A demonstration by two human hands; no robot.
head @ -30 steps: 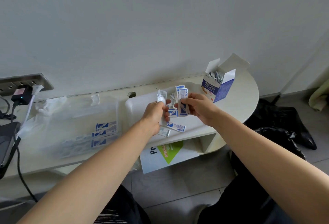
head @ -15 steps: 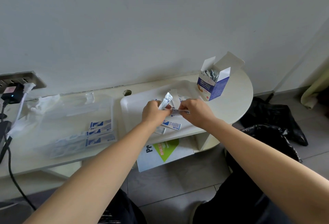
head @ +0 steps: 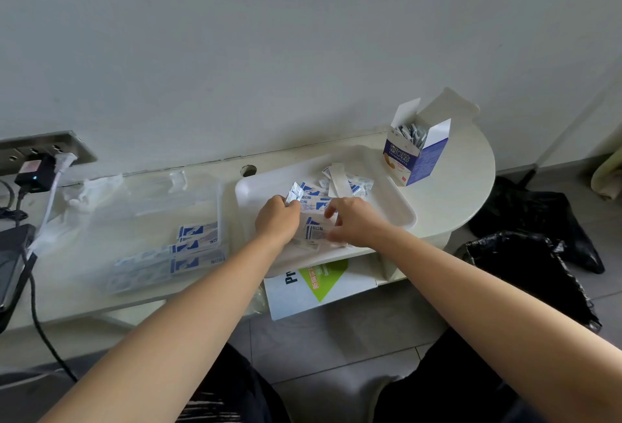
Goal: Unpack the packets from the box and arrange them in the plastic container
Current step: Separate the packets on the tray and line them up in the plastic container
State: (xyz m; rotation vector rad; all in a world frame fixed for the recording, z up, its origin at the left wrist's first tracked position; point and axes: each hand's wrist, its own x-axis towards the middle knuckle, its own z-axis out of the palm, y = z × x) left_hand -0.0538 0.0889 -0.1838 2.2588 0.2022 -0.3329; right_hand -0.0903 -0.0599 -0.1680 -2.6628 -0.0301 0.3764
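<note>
Several small blue-and-white packets [head: 314, 202] lie scattered on a white tray [head: 400, 210] on the shelf. My left hand [head: 277, 219] grips a bunch of packets, one sticking up above its fingers. My right hand [head: 351, 222] is down on the tray, its fingers curled over packets near the front edge. The opened blue-and-white box [head: 415, 153] stands upright at the back right with more packets inside. The clear plastic container [head: 141, 220] sits to the left, with a few packets [head: 197, 246] laid in rows inside.
A power strip with a black adapter [head: 33, 172] and cables is at far left. A white carton with a green patch [head: 319, 284] leans under the shelf. Black bags [head: 525, 261] lie on the floor at right. The wall is right behind the shelf.
Both hands have dropped from above the tray down onto it. The fan of packets that my right hand held up is now down among the packets on the tray.
</note>
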